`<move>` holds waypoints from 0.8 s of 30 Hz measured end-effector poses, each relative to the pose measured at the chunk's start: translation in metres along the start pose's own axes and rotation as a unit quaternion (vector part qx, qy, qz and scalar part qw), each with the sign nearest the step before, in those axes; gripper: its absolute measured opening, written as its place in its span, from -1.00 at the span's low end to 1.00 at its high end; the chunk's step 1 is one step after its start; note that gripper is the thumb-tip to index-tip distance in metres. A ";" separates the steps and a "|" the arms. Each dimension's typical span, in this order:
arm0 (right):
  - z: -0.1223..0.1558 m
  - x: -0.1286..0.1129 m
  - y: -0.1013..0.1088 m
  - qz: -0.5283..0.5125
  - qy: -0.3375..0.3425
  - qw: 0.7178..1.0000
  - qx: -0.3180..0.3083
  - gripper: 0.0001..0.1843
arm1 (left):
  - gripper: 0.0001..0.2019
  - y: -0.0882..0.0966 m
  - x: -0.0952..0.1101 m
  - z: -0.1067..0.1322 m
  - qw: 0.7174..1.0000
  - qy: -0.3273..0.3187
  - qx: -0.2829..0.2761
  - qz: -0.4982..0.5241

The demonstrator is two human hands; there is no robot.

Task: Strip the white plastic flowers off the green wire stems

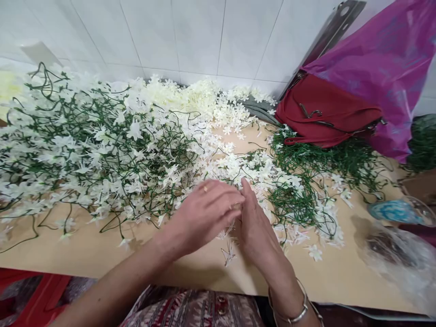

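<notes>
My left hand (206, 213) and my right hand (257, 229) meet over the front middle of the table. The left fingers are curled together, their tips against the right hand's fingers. Anything pinched between them is hidden. The right hand is seen from its back, with one finger pointing up. Just below them lies a thin white spiky piece (229, 252), like a flower's stamens. Beyond my fingertips are loose white artificial petals (235, 165). A large heap of white artificial flowers (102, 150) on green stems spreads to the left.
Tangled green stems (293, 200) lie to the right, with a red bag (327, 111) and a purple plastic bag (378, 68) behind. Cream blossoms (190, 95) are piled by the tiled wall (197, 36). A clear plastic bag (398, 254) sits at the table's (327, 281) right.
</notes>
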State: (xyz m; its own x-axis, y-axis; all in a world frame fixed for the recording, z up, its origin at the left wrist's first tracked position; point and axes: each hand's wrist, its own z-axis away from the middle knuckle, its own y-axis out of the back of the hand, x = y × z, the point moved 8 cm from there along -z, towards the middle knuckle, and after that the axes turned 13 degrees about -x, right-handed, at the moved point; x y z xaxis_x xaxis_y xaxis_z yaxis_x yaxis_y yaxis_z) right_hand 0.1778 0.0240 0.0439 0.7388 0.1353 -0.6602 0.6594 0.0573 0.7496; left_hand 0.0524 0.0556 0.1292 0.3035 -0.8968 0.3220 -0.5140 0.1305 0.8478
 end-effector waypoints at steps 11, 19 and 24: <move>0.004 0.025 0.044 -0.075 -0.035 0.993 -0.085 -0.41 | -0.86 -0.054 -0.023 0.014 0.945 0.052 -0.074 0.314; -0.029 0.057 0.081 0.074 -0.141 0.981 0.114 -0.70 | -0.93 -0.076 -0.055 0.026 0.828 0.199 -0.011 0.524; -0.048 0.056 0.069 0.173 -0.142 0.971 0.086 -0.82 | -0.97 -0.072 -0.061 0.028 0.866 0.218 -0.018 0.449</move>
State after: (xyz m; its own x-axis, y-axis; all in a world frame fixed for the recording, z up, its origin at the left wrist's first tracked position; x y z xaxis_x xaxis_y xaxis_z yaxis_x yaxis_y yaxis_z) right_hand 0.2578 0.0833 0.0614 0.9131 -0.1625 -0.3740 0.3595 -0.1117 0.9264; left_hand 0.0488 0.0890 0.0364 0.0728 -0.1827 0.9805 -0.6764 0.7133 0.1832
